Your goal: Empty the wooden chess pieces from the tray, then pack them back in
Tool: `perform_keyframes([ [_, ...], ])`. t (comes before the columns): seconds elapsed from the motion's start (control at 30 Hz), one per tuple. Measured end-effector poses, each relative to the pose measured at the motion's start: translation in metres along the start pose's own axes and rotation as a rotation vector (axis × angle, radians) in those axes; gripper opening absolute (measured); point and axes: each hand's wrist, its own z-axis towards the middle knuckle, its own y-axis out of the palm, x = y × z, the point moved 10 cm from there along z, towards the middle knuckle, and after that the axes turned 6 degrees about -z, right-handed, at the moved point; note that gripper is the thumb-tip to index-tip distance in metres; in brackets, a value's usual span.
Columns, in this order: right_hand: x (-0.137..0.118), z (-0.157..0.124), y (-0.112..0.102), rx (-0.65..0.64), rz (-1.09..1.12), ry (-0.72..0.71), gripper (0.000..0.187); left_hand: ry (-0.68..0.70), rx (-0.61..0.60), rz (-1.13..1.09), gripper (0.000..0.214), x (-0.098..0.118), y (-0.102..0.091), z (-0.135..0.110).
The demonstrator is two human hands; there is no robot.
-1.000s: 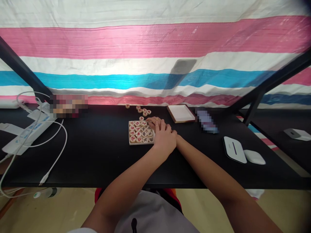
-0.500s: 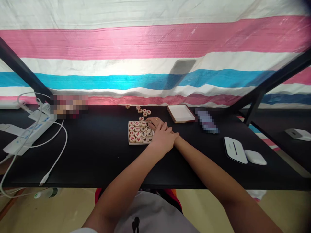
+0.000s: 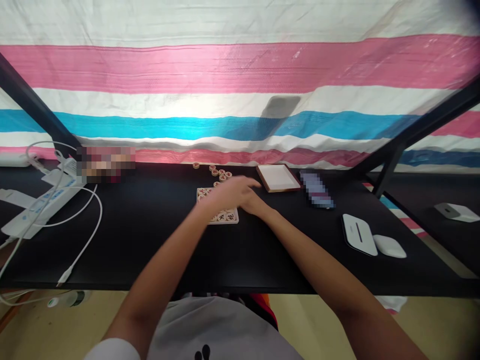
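Observation:
A small wooden tray (image 3: 226, 218) of round Chinese chess pieces lies on the black table (image 3: 157, 240). My left hand (image 3: 234, 192) is above the tray, smeared by motion, with its fingers pointing right. It covers most of the tray's pieces. My right hand (image 3: 253, 204) is at the tray's right edge, mostly hidden behind the left hand, so its fingers do not show. A few loose chess pieces (image 3: 221, 174) lie just beyond the tray. One more piece (image 3: 195, 165) sits apart to their left.
An empty wooden lid (image 3: 278, 177) lies right of the tray, with a blurred flat object (image 3: 317, 189) beside it. A white box (image 3: 359, 234) and a white mouse (image 3: 390, 246) sit at right. A power strip (image 3: 41, 200) with white cables (image 3: 80, 250) fills the left. A striped tarp hangs behind.
My left hand has lifted off my right hand and swung up and left over the tray. The right hand has stayed at the tray's right edge.

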Motion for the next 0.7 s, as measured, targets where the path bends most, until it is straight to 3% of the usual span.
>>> perform_keyframes([
  [0.13,-0.009,0.004,-0.003,-0.007,-0.015,-0.082,0.035,-0.255,0.174,0.078,0.030,-0.098,-0.073,-0.008],
  [0.2,-0.010,0.004,-0.005,0.001,-0.028,-0.088,0.034,-0.362,0.173,0.212,0.026,-0.140,-0.085,-0.014],
  [0.27,-0.011,0.003,-0.005,-0.001,-0.034,-0.089,0.033,-0.419,0.117,0.294,0.025,-0.168,-0.080,-0.018],
  [0.47,-0.012,0.004,-0.006,-0.024,-0.025,-0.055,0.032,-0.453,0.059,0.452,0.028,-0.189,-0.062,-0.019],
  [0.7,-0.009,0.004,-0.005,-0.014,-0.042,-0.070,0.032,-0.460,0.023,0.364,0.022,-0.202,-0.071,-0.032],
])
